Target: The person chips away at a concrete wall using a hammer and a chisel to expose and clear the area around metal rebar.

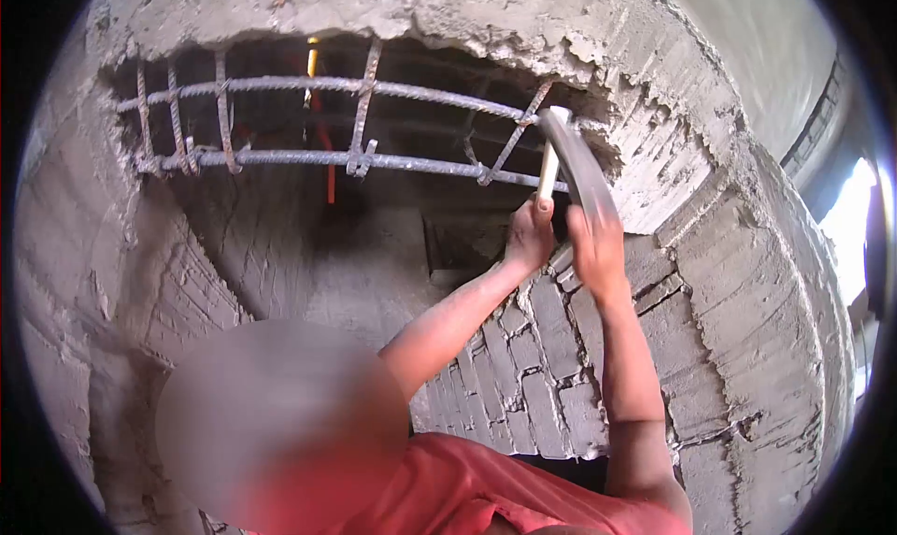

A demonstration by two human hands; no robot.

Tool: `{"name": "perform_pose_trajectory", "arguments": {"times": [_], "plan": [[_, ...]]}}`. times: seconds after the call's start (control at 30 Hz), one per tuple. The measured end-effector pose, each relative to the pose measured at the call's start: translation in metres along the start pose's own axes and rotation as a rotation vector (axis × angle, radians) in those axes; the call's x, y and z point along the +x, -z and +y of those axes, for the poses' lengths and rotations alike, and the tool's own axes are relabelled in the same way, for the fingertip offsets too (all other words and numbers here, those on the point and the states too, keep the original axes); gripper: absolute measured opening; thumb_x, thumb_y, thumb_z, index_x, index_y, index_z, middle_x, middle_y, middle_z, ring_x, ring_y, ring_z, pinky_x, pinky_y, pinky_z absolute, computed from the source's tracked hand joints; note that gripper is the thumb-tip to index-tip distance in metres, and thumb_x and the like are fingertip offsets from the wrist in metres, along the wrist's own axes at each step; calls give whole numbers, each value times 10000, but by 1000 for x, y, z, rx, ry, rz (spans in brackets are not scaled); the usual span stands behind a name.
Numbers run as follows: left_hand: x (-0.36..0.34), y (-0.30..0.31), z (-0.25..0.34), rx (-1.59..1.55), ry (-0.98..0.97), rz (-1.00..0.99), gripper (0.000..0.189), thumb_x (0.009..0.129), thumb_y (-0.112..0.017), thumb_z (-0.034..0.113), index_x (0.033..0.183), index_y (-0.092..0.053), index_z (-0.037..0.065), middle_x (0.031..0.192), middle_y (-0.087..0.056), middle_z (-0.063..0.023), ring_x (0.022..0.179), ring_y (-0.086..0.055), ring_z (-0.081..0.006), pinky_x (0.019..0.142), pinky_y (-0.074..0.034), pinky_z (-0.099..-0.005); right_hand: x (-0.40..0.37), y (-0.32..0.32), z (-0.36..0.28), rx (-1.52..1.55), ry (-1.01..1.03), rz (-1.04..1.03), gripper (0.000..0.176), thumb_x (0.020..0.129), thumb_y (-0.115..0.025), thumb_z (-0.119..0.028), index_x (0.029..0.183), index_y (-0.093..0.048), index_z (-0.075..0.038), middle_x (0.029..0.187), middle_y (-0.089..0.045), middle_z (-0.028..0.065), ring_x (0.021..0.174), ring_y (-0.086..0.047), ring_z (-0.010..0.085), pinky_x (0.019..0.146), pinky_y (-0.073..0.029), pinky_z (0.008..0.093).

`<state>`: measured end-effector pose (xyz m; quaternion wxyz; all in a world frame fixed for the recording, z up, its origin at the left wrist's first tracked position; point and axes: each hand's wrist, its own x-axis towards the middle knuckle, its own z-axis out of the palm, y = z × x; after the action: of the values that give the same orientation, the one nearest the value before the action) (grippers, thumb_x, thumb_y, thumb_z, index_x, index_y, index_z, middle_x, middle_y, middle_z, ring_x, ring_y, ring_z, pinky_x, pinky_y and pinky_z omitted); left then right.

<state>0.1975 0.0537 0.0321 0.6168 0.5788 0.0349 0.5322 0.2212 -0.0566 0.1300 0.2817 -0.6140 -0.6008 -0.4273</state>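
My left hand (530, 239) is closed around the lower end of a pale, narrow stick (550, 169) that stands nearly upright, thumb against it. Beside it, my right hand (596, 250) is wrapped round a dark grey, curved tool (581, 161), blurred along its length; I cannot tell its kind. The tool's upper end overlaps the top of the stick. Both hands are raised at the right end of an opening crossed by ribbed steel rebar (308, 158). Rough plaster (645, 152) edges the opening just right of the tool.
An upper rebar (411, 90) and short vertical bars (364, 96) span the opening. Inside hang a yellow strip (311, 63) and a red strip (331, 175). Mortar-streaked brickwork (542, 357) lies below my hands. Plastered wall (775, 292) curves along the right. A blurred patch hides the lower left.
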Motion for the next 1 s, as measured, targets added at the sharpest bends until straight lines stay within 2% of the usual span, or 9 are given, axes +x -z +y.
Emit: {"name": "perform_pose_trajectory", "arguments": {"times": [0.07,0.13,0.27,0.33,0.4,0.47,0.8,0.93,1.0], "plan": [[-1,-3,18,95,31,45,711,999,-329,635,795,-529,-17,628,-489,-210,567,-475,-325,561,-364,-481,19,34,-17,144,-637,-496,350,971,-527,-312,951,-608,28,750,-616,235,649,-590,338,593,-464,412],[1,-5,19,11,-20,116,582,1029,-380,513,746,-523,26,577,-481,-67,552,-489,-193,528,-384,-390,12,45,-34,630,-601,-86,322,988,-511,-357,922,-565,-47,669,-532,76,613,-521,168,567,-434,331],[-3,-4,15,-52,-11,67,569,1025,-424,522,784,-519,15,595,-467,-55,561,-470,-167,533,-383,-369,38,76,-93,750,-141,232,470,946,-511,-513,723,-423,-110,684,-455,74,594,-482,210,549,-412,356],[-1,-2,18,-60,-22,62,587,1024,-414,534,779,-516,11,591,-460,-63,561,-467,-175,535,-382,-375,39,77,-93,906,100,206,373,948,-502,-349,693,-431,-86,633,-435,71,583,-459,215,549,-404,381],[1,-3,15,-72,-37,47,605,1023,-404,546,774,-514,6,586,-452,-72,561,-464,-183,537,-381,-382,9,53,-47,29,-81,-92,307,944,-527,-267,733,-499,-45,628,-473,113,576,-467,264,579,-418,432],[5,-9,1,56,-102,36,617,1023,-389,557,765,-504,9,587,-434,-88,557,-454,-199,541,-378,-397,22,24,-31,111,-389,-294,300,956,-543,-224,743,-529,-13,674,-529,164,592,-492,312,618,-434,448],[-2,-26,22,-144,-41,100,559,1033,-387,526,786,-503,38,602,-419,-6,555,-419,-120,513,-350,-348,44,72,-87,665,131,270,467,977,-485,-431,675,-413,-81,596,-441,68,509,-433,217,528,-427,331],[-1,-34,14,81,-71,198,597,1002,-436,547,860,-565,-18,690,-522,-204,636,-508,-324,628,-413,-469,13,29,4,50,-493,-454,328,987,-555,-277,894,-646,24,754,-635,144,663,-598,249,619,-477,407],[0,-41,11,-131,-109,224,588,1008,-434,527,879,-575,-28,719,-552,-237,674,-554,-369,652,-422,-492,22,33,-19,204,-171,-209,238,849,-661,-202,921,-594,15,739,-555,203,676,-629,363,629,-476,417]]}}
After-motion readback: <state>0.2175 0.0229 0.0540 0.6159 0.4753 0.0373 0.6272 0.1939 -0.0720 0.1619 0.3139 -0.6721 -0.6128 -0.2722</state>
